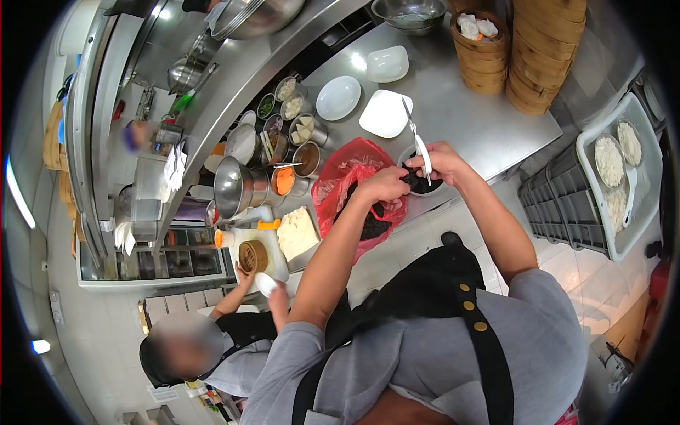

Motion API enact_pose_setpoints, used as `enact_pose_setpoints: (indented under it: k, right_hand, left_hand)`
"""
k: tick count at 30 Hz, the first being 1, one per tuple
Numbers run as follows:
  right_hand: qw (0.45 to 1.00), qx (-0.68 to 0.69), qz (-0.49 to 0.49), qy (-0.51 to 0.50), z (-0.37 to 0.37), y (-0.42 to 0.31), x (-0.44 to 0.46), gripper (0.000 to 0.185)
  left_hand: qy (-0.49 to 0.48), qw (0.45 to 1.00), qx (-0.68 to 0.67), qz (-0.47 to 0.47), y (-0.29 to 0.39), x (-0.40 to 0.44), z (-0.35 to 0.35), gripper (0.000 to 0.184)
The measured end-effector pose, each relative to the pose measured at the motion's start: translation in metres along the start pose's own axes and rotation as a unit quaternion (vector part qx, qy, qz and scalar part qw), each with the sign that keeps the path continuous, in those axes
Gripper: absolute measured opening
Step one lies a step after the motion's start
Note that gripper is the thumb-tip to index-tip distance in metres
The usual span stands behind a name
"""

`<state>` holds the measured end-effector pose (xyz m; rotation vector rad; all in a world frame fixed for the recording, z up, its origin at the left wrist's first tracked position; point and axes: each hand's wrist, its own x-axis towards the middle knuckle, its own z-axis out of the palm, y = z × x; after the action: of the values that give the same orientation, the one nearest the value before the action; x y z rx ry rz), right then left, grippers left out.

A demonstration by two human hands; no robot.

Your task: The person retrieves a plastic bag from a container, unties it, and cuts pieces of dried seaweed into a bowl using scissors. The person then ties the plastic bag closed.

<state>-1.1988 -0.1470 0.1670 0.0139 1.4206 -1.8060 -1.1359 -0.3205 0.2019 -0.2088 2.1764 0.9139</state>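
My right hand (442, 163) is closed around white-handled scissors (422, 150), whose metal blades point away from me. Close to its left, my left hand (383, 185) has its fingers pinched on a dark piece at the rim of a bowl (440, 191). Dark, crinkled pieces (423, 184) that look like black fungus lie in this bowl, partly hidden by my hands. Under my left wrist, a red plastic bag (333, 185) stands open with more of the dark pieces (373, 225) inside.
A square white plate (385, 113) and an oval plate (338, 98) lie beyond my hands. Stacked bamboo steamers (544, 53) stand at the back right. Ingredient tubs (309, 160) line the left. A co-worker (244, 347) handles a small steamer (253, 256). Crates (567, 205) stand right.
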Motion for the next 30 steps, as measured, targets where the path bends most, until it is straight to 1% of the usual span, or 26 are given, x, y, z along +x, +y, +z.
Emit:
enact_pose_setpoints:
  k: [2, 5, 7, 8, 10, 11, 13, 14, 15, 16, 17, 18, 19, 20, 21, 22, 23, 24, 26, 27, 28, 29, 30]
  right_hand:
    - [1.0, -0.002, 0.004, -0.003, 0.0, 0.01, 0.008, 0.019]
    - [1.0, 0.012, 0.002, 0.005, -0.004, 0.018, 0.015, 0.018]
    - [1.0, 0.024, -0.008, 0.013, -0.005, 0.018, 0.018, 0.019]
    - [0.998, 0.014, -0.028, 0.047, -0.005, 0.018, 0.019, 0.019]
    - [0.991, -0.002, -0.072, 0.113, -0.004, 0.019, 0.024, 0.02]
    - [0.987, 0.001, -0.091, 0.129, -0.007, 0.018, 0.028, 0.02]
    - [0.979, 0.009, -0.123, 0.164, -0.016, 0.016, 0.031, 0.021]
    - [0.977, -0.051, -0.125, 0.166, -0.021, 0.015, 0.03, 0.022]
    - [0.971, -0.111, -0.127, 0.167, -0.027, 0.013, 0.028, 0.022]
    - [0.963, -0.172, -0.126, 0.167, -0.031, 0.009, 0.021, 0.023]
    - [0.948, -0.265, -0.096, 0.146, -0.03, -0.002, 0.01, 0.027]
    - [0.936, -0.301, -0.109, 0.148, -0.03, 0.0, 0.008, 0.029]
    - [0.921, -0.339, -0.123, 0.149, -0.031, -0.001, 0.007, 0.031]
    - [0.904, -0.376, -0.138, 0.148, -0.031, -0.002, 0.006, 0.033]
    - [0.91, -0.343, -0.165, 0.167, -0.032, -0.002, 0.001, 0.037]
    - [0.899, -0.349, -0.172, 0.202, -0.034, -0.002, -0.002, 0.038]
    - [0.89, -0.346, -0.176, 0.239, -0.037, 0.001, -0.002, 0.04]
    - [0.88, -0.343, -0.179, 0.276, -0.041, 0.006, -0.003, 0.041]
    - [0.845, -0.379, -0.17, 0.336, -0.047, 0.022, 0.0, 0.042]
    - [0.826, -0.398, -0.172, 0.359, -0.049, 0.027, 0.003, 0.042]
    - [0.841, -0.39, -0.161, 0.339, -0.046, 0.021, -0.007, 0.022]
    - [0.837, -0.38, -0.174, 0.354, -0.05, 0.028, -0.002, 0.021]
    - [0.837, -0.387, -0.176, 0.346, -0.056, 0.033, -0.001, 0.02]
  left_hand:
    - [0.008, 0.999, 0.03, 0.032, -0.004, 0.002, -0.001, 0.027]
    - [0.032, 0.997, 0.06, 0.046, 0.004, 0.002, 0.001, 0.03]
    - [0.066, 0.993, 0.041, 0.092, 0.006, 0.002, 0.006, 0.025]
    - [0.087, 0.989, 0.032, 0.115, 0.007, 0.002, 0.007, 0.024]
    - [0.086, 0.99, 0.032, 0.108, 0.009, 0.0, 0.008, 0.023]
    - [0.084, 0.99, 0.034, 0.104, 0.009, -0.001, 0.009, 0.022]
    - [0.028, 0.999, -0.016, 0.037, 0.007, -0.005, 0.01, 0.023]
    - [-0.001, 0.999, -0.04, 0.003, 0.006, -0.006, 0.009, 0.023]
    - [0.007, 0.997, -0.079, -0.013, 0.004, -0.005, 0.009, 0.024]
    - [0.051, 0.997, -0.063, 0.011, 0.005, -0.001, 0.009, 0.025]
    - [0.095, 0.994, -0.049, 0.035, 0.005, 0.006, 0.01, 0.026]
    - [0.14, 0.988, -0.036, 0.059, 0.006, 0.012, 0.011, 0.027]
    - [0.162, 0.986, 0.018, 0.046, 0.009, 0.021, 0.012, 0.027]
    - [0.23, 0.966, 0.081, 0.09, 0.004, 0.031, 0.017, 0.028]
    - [0.294, 0.936, 0.143, 0.129, -0.005, 0.04, 0.023, 0.03]
    - [0.354, 0.898, 0.203, 0.165, -0.002, 0.036, 0.028, 0.032]
    - [0.392, 0.9, 0.124, 0.146, 0.007, 0.027, 0.036, 0.039]
    - [0.376, 0.898, 0.143, 0.177, 0.005, 0.03, 0.039, 0.039]
    - [0.35, 0.89, 0.171, 0.235, 0.002, 0.035, 0.047, 0.039]
    - [0.385, 0.872, 0.176, 0.244, 0.004, 0.036, 0.053, 0.038]
    - [0.424, 0.852, 0.181, 0.248, 0.01, 0.032, 0.059, 0.037]
    - [0.463, 0.83, 0.19, 0.246, 0.013, 0.027, 0.064, 0.036]
    - [0.482, 0.823, 0.166, 0.252, 0.012, 0.025, 0.068, 0.033]
